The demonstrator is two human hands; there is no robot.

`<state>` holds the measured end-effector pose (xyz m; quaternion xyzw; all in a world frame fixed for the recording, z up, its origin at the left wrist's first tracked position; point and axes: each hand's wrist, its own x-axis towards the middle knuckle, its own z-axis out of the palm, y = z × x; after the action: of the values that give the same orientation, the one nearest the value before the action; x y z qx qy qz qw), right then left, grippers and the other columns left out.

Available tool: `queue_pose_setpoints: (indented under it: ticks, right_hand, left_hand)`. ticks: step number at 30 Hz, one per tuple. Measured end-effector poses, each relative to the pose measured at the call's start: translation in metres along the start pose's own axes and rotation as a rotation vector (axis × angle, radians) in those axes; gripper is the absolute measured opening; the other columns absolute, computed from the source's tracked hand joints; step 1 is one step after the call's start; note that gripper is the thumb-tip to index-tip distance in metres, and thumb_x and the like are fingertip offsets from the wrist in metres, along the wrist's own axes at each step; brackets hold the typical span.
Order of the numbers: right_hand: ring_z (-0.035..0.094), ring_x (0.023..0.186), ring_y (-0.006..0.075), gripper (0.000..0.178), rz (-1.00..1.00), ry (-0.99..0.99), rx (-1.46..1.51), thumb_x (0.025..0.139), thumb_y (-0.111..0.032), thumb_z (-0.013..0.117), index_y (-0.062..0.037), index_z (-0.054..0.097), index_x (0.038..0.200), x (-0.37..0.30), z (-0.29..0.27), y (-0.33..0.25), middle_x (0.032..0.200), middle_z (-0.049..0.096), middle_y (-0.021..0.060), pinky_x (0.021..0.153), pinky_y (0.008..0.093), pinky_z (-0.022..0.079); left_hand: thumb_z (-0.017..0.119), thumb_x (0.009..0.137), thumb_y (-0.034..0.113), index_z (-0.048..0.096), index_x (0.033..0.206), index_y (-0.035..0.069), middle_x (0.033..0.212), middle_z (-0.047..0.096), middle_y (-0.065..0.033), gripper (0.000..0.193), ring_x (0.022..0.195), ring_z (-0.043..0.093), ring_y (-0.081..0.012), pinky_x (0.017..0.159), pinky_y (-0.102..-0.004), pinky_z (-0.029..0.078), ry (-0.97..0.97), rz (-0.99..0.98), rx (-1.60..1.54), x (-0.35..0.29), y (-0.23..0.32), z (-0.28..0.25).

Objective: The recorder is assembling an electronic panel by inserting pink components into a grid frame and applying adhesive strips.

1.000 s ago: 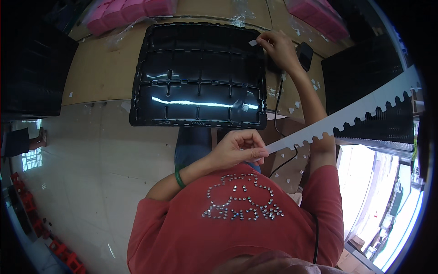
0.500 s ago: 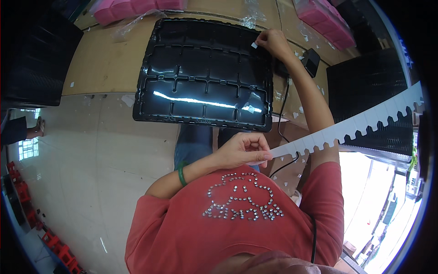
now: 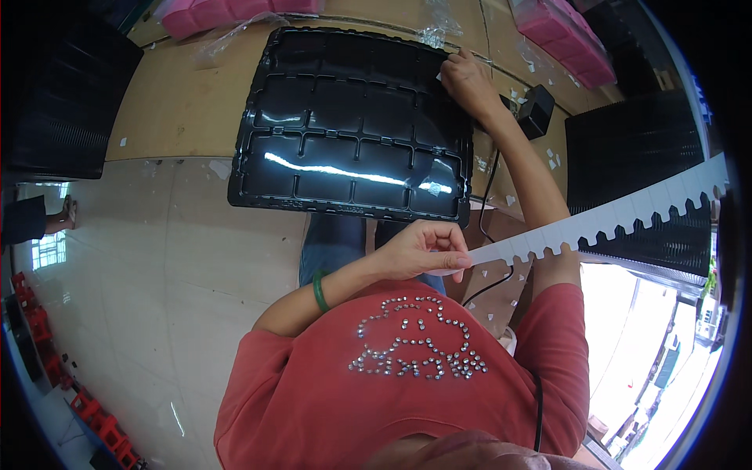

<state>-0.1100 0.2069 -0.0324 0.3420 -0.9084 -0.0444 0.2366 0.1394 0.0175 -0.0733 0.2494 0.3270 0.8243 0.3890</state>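
My left hand (image 3: 427,249) is closed with thumb and fingers on the near end of a long white paper strip (image 3: 619,223). One edge of the strip is notched like teeth, and it slants up to the right across my right forearm. My right hand (image 3: 468,84) is at the far right corner of a shiny black plastic tray (image 3: 321,141) with shallow compartments. Its fingers are bent together, and a small white sticker (image 3: 439,77) shows partly by the fingertips. The tray lies on the brown work surface, its near edge over my knees.
Pink block-like packs (image 3: 560,39) lie at the far right, more at the far left. Stacks of black trays (image 3: 634,153) stand on both sides. A small black device (image 3: 536,111) with a cable sits right of my hand. Red plastic items (image 3: 102,427) stand at lower left.
My right hand has turned in over the tray's far right corner, covering most of the small white sticker. The strip's far end has dipped slightly. My left hand keeps its hold.
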Motion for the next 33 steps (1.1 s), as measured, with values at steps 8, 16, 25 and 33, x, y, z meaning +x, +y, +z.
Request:
queue_pose_setpoints:
  ticks: [8, 16, 25, 33]
  right_hand:
    - [0.062, 0.077, 0.0099, 0.025, 0.664, -0.002, 0.697, 0.091, -0.024, 0.072, 0.0005, 0.074, 0.096, -0.042, -0.051, -0.002, 0.086, 0.071, 0.0036, 0.072, 0.0268, 0.048]
    - [0.056, 0.074, 0.0087, 0.017, 1.306, 0.164, 0.19, 0.092, -0.019, 0.07, -0.0016, 0.072, 0.091, -0.265, -0.212, -0.067, 0.083, 0.065, 0.0025, 0.069, 0.0251, 0.046]
    - [0.06, 0.091, 0.0125, 0.014, 1.032, 0.395, 1.025, 0.086, -0.002, 0.074, 0.0022, 0.072, 0.1, -0.191, -0.213, -0.182, 0.1, 0.066, 0.0055, 0.085, 0.0247, 0.046]
    - [0.056, 0.087, 0.0121, 0.009, 0.989, 0.423, 1.11, 0.084, 0.0, 0.075, 0.0017, 0.071, 0.092, -0.189, -0.209, -0.197, 0.094, 0.065, 0.0061, 0.08, 0.0243, 0.043]
  left_hand:
    - [0.069, 0.095, 0.016, 0.063, 0.095, 0.004, 0.084, 0.069, -0.0047, 0.013, 0.079, 0.067, -0.01, 0.074, -0.0223, 0.05, 0.018, 0.01, -0.02, -0.002, 0.005, 0.0]
    - [0.07, 0.093, 0.01, 0.065, 0.092, 0.003, 0.082, 0.069, -0.0045, 0.008, 0.075, 0.064, -0.0086, 0.067, -0.0216, 0.049, 0.214, 0.248, 0.305, -0.009, 0.005, 0.009]
    - [0.079, 0.08, 0.004, 0.069, 0.085, 0.004, 0.081, 0.071, -0.0061, 0.011, 0.073, 0.066, -0.0195, 0.066, -0.0304, 0.048, 0.413, 0.74, 0.897, 0.0, -0.011, 0.027]
    - [0.075, 0.081, -0.001, 0.068, 0.087, 0.004, 0.078, 0.072, -0.0037, 0.011, 0.073, 0.066, -0.0155, 0.069, -0.0284, 0.047, 0.533, 0.881, 1.116, -0.003, -0.012, 0.022]
